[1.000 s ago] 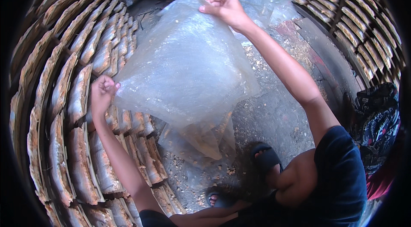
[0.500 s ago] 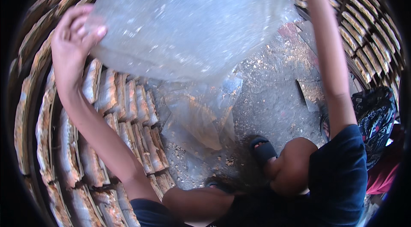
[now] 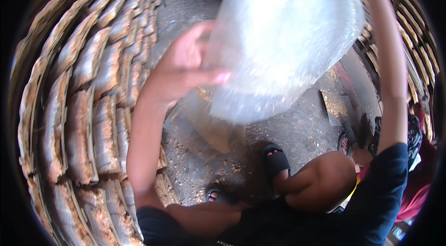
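A large, translucent plastic sheet (image 3: 288, 37) hangs raised in front of me, bright with glare and smeared by motion. My left hand (image 3: 183, 67) grips its left edge, thumb on the near side and fingers partly behind. My right forearm (image 3: 390, 55) reaches up past the sheet's right side; the hand itself is beyond the upper edge of the picture. Below the raised sheet, a crumpled brownish plastic sheet (image 3: 218, 134) lies on the floor, partly covered from view.
Curved-looking rows of thin slabs with rough orange-brown edges (image 3: 81, 130) line my left; similar rows stand at far right. Crumbs litter the grey floor (image 3: 297, 134). A flat brown-speckled piece (image 3: 337, 104) lies there. Other people show at right and at the top.
The plastic sheet has swung to the right and looks narrower. My left hand has moved right with its edge. My right arm has shifted right, its hand leaving the picture.
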`<state>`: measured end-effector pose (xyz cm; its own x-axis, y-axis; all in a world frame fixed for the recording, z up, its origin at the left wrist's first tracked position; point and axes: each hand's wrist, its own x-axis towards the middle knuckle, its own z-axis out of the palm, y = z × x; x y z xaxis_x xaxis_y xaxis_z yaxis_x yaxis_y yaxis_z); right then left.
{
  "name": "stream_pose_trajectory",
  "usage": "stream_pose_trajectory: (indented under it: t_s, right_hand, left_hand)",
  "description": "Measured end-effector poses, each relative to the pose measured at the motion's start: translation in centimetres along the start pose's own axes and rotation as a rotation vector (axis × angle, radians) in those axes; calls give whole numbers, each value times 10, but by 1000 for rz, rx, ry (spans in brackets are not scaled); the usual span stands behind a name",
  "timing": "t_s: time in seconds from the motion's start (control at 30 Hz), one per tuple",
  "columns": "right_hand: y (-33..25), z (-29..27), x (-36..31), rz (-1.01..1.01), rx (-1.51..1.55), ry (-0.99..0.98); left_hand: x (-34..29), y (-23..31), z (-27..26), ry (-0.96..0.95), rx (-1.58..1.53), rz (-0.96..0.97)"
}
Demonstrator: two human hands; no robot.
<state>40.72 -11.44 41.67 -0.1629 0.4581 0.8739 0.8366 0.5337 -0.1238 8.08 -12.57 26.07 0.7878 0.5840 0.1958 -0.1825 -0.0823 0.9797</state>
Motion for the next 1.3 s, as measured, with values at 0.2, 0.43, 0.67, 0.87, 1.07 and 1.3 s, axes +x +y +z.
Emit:
stream_pose_trajectory:
  t_s: [0.2,0.43,0.67,0.87,1.07,1.3]
  right_hand:
    - [56,192,-92,-43,115,-287]
    - [63,306,-265,409,17,-642]
    - [125,255,-368,835,232,-895]
    - [171,155,-477,1169,-41,-980]
    - [171,93,-575,1289,-178,-1076]
    - [182,122,-586,1042,-269,-1204]
  left_hand:
    - [-25,-108,-28,59,61,-661]
    - [-80,-270,-37,122,16,-865]
    - [-115,-358,-38,33,180,-911]
    - [-123,-390,-47,-33,36,-1119]
    - [-123,-388,-46,-5,-56,-1172]
    - [-129,-364,-49,-128,-119,-1301]
